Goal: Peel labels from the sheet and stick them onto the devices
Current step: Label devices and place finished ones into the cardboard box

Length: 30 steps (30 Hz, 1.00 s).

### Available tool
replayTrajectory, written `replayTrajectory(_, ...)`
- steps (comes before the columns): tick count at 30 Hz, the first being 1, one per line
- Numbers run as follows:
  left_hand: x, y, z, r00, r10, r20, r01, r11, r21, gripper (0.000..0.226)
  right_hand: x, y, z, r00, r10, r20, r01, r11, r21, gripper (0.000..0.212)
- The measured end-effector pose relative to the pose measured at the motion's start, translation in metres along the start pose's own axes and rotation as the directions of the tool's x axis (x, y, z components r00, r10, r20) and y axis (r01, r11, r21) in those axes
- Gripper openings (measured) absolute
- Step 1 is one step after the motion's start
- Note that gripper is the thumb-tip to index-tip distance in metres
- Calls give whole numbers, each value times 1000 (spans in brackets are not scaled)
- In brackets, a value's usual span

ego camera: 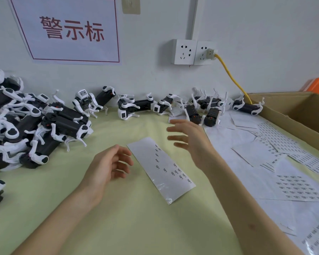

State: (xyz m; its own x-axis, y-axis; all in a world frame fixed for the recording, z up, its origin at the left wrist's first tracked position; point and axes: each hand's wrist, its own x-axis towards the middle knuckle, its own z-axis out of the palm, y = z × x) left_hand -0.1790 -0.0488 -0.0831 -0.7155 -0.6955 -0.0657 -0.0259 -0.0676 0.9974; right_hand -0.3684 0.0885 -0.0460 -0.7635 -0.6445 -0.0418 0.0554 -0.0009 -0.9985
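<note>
Sheet [161,173] glossy, white, sparse black labels [179,173]; left hand [109,166], right hand [190,138] relaxed, empty

Mostly-peeled label sheet [161,168] flat; black-white devices [44,126] heaped left.

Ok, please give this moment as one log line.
left hand: open, empty | right hand: open, empty | label sheet: flat, between hands | devices: untouched

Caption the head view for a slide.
Open left hand and right hand flank a partly used label sheet, devices piled nearby.
</note>
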Motion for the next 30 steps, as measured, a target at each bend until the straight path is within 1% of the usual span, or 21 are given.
replayTrajectory(3, 0, 0, 2, 1000, 15, -8, -15, 1000, 21, 39, 4, -2, 19, 993, 27, 111, 1, 968, -251, 22)
replayTrajectory(5, -1, -1, 3, 999, 30, -18, -30, 999, 38, 39, 15, -2, 29, 987, 20, 162, 48, 915, -400, 30)
replayTrajectory(7, -3, -2, 6, 998, 54, -22, -52, 996, 66, 39, 34, -1, 36, 986, -26, 163, 111, 835, -540, 41)
replayTrajectory(8, -3, -3, 7, 998, 64, -20, -62, 995, 78, 39, 46, -1, 38, 986, -56, 157, 142, 777, -614, 47)
replayTrajectory(10, -5, -4, 9, 997, 72, -7, -71, 992, 100, 39, 71, 2, 40, 982, -113, 152, 189, 626, -757, 59)
replayTrajectory(12, -5, -5, 9, 997, 80, 3, -80, 991, 103, 38, 96, 5, 39, 977, -173, 126, 193, 462, -865, 67)
replayTrajectory(15, -5, -5, 8, 995, 96, 17, -97, 990, 102, 37, 126, 14, 31, 957, -289, 30, 98, 222, -970, 73)
replayTrajectory(16, -5, -6, 8, 995, 100, 21, -102, 989, 104, 37, 135, 17, 27, 945, -326, 4, 61, 163, -985, 72)
replayTrajectory(17, -5, -6, 8, 994, 104, 25, -106, 988, 108, 37, 141, 19, 22, 931, -364, -14, 37, 135, -990, 68)
replayTrajectory(18, -5, -7, 8, 994, 109, 27, -111, 987, 114, 37, 147, 19, 18, 909, -415, -25, 36, 139, -990, 60)
replayTrajectory(19, -6, -8, 7, 993, 113, 29, -116, 986, 121, 37, 150, 18, 14, 874, -485, -31, 57, 166, -985, 49)
replayTrajectory(20, -6, -9, 7, 993, 117, 33, -120, 984, 129, 38, 153, 17, 10, 820, -571, -40, 94, 204, -975, 38)
replayTrajectory(22, -7, -10, 6, 991, 125, 52, -131, 981, 143, 37, 154, 10, -1, 674, -732, -98, 162, 277, -947, 24)
replayTrajectory(23, -8, -10, 7, 989, 132, 61, -139, 980, 145, 35, 154, 5, -9, 612, -777, -143, 194, 323, -926, 22)
replayTrajectory(24, -8, -10, 8, 989, 136, 65, -144, 979, 146, 32, 153, -1, -20, 577, -793, -193, 228, 384, -895, 21)
replayTrajectory(26, -9, -10, 9, 987, 147, 60, -154, 976, 154, 31, 152, -10, -52, 556, -783, -280, 280, 494, -823, 22)
replayTrajectory(27, -10, -11, 10, 986, 159, 57, -166, 973, 159, 31, 150, -13, -72, 545, -781, -306, 283, 515, -809, 22)
replayTrajectory(29, -10, -13, 11, 980, 188, 62, -196, 966, 170, 32, 146, -13, -119, 517, -787, -336, 230, 506, -831, 25)
replayTrajectory(30, -9, -14, 12, 978, 199, 67, -208, 962, 175, 32, 145, -11, -143, 514, -782, -353, 168, 495, -852, 28)
